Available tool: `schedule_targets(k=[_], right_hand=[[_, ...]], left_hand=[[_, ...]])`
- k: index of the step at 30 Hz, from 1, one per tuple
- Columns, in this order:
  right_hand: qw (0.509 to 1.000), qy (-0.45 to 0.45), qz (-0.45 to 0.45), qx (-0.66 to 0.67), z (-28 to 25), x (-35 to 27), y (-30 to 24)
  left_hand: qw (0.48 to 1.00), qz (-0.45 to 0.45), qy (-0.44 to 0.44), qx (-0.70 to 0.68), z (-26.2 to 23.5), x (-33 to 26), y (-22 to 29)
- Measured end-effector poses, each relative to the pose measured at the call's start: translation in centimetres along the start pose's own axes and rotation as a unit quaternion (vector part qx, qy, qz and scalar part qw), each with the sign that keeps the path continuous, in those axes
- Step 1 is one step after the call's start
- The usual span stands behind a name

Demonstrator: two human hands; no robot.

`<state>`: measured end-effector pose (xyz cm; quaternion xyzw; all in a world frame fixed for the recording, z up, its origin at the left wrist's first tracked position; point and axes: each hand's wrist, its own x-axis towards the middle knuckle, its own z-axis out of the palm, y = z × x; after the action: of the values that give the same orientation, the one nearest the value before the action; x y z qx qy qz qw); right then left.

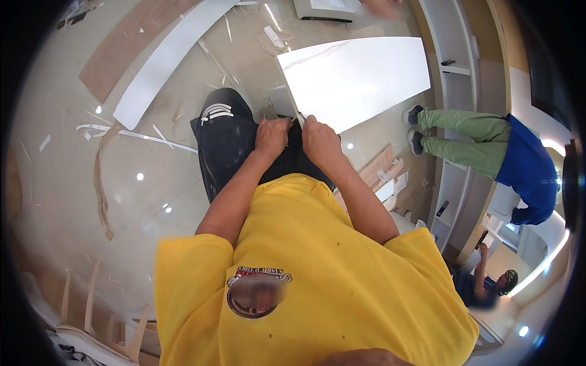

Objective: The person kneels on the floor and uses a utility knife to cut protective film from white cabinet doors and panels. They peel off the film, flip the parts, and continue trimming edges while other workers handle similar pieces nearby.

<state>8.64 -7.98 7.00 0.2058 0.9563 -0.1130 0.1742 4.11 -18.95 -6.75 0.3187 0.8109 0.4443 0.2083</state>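
Observation:
A large white panel lies in front of me, its near left corner at my hands. My left hand is closed just left of that corner, fingers curled over my dark trousers. On the corner itself, my right hand is closed with its thumb and fingers pressed together. A thin pale sliver shows between the two hands. What each hand grips is too small and too covered by the fingers to name.
A long white board and a brown board lie at far left. Pale strips litter the tiled floor. At right, a person in green trousers stands by white shelving. Wood offcuts lie right of my arm; wooden legs stand lower left.

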Motion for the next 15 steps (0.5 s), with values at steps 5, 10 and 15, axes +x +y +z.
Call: schedule_targets(k=[5, 10, 15], right_hand=[[1.000, -0.005, -0.011, -0.005, 0.7, -0.1, 0.2], [0.998, -0.044, 0.027, -0.038, -0.1, -1.0, 0.5], [0.998, -0.059, 0.014, -0.036, 0.6, -0.9, 0.3]], left_hand=[[0.999, -0.003, -0.040, 0.014, 0.2, -1.5, 0.0], [0.999, -0.015, -0.039, 0.008, 0.7, -0.8, -0.4], [0.993, -0.033, -0.108, 0.028, 0.6, -1.6, 0.1]])
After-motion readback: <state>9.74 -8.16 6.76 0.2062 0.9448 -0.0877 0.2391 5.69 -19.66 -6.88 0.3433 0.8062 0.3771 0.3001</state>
